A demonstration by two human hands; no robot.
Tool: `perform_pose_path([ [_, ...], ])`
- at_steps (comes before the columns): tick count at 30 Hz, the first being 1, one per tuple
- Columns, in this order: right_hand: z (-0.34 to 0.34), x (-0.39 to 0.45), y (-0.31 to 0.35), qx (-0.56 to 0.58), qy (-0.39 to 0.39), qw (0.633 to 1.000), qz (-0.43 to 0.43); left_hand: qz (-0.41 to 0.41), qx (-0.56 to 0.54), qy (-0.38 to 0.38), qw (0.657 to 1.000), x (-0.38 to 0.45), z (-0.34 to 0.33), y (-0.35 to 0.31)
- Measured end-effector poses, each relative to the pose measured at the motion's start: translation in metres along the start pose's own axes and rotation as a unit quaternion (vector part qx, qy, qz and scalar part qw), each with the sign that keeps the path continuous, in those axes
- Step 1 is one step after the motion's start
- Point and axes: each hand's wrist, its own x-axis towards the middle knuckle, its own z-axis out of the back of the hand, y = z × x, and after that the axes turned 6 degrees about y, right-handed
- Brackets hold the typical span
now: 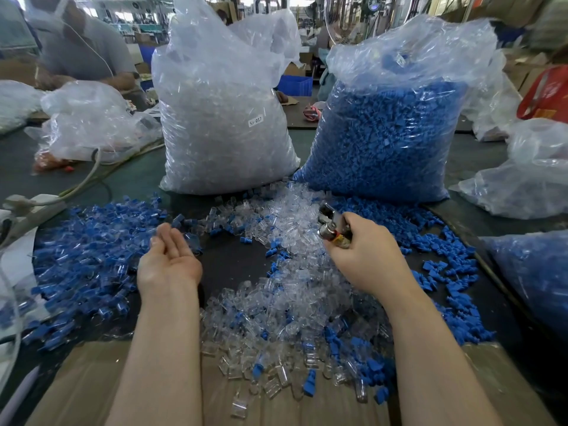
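Observation:
My left hand (169,259) hovers palm up with straight fingers and holds nothing, beside a heap of assembled blue-and-clear parts (89,265) on the left. My right hand (365,250) grips a small metal tool (333,227) with a shiny head, held over a pile of clear plastic caps (289,305) in the middle. Loose blue plugs (445,278) lie scattered on the right of the dark table (233,262).
Two tall plastic bags stand behind the piles: one of clear caps (224,118), one of blue plugs (387,133). More bags lie at the right (531,272) and left (92,121). A cardboard sheet (92,382) covers the near edge. Another person (80,44) sits at the far left.

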Motion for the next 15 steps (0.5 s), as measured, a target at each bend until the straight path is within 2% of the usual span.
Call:
perform_pose_path([
  [3, -0.001, 0.0, 0.001, -0.006, -0.002, 1.0, 0.002, 0.01, 0.025, 0.036, 0.999, 0.002, -0.001, 0.003],
  [5, -0.001, 0.0, 0.001, -0.014, -0.005, 1.0, 0.004, 0.05, 0.162, 0.098, 0.981, -0.003, -0.005, 0.011],
  [6, -0.001, 0.0, 0.002, -0.018, -0.008, 1.0, 0.004, 0.079, 0.263, 0.143, 0.951, -0.008, -0.007, 0.018],
  [7, -0.002, 0.0, 0.003, -0.023, -0.01, 1.0, 0.003, 0.106, 0.372, 0.192, 0.902, -0.015, -0.009, 0.025],
  [9, -0.002, 0.001, 0.005, -0.04, -0.011, 0.999, 0.003, 0.139, 0.57, 0.282, 0.759, -0.031, -0.011, 0.042],
  [10, -0.002, 0.002, 0.006, -0.053, -0.012, 0.999, 0.006, 0.146, 0.641, 0.313, 0.686, -0.039, -0.01, 0.051],
  [11, -0.002, 0.002, 0.006, -0.066, -0.011, 0.998, 0.01, 0.148, 0.687, 0.335, 0.628, -0.047, -0.009, 0.06],
  [12, -0.001, 0.002, 0.007, -0.079, -0.009, 0.997, 0.016, 0.142, 0.712, 0.352, 0.591, -0.054, -0.007, 0.068],
  [13, -0.001, 0.002, 0.007, -0.092, -0.008, 0.996, 0.021, 0.129, 0.722, 0.367, 0.572, -0.058, -0.006, 0.074],
  [15, -0.001, 0.003, 0.008, -0.112, -0.012, 0.993, 0.031, 0.098, 0.723, 0.383, 0.566, -0.061, -0.005, 0.082],
])
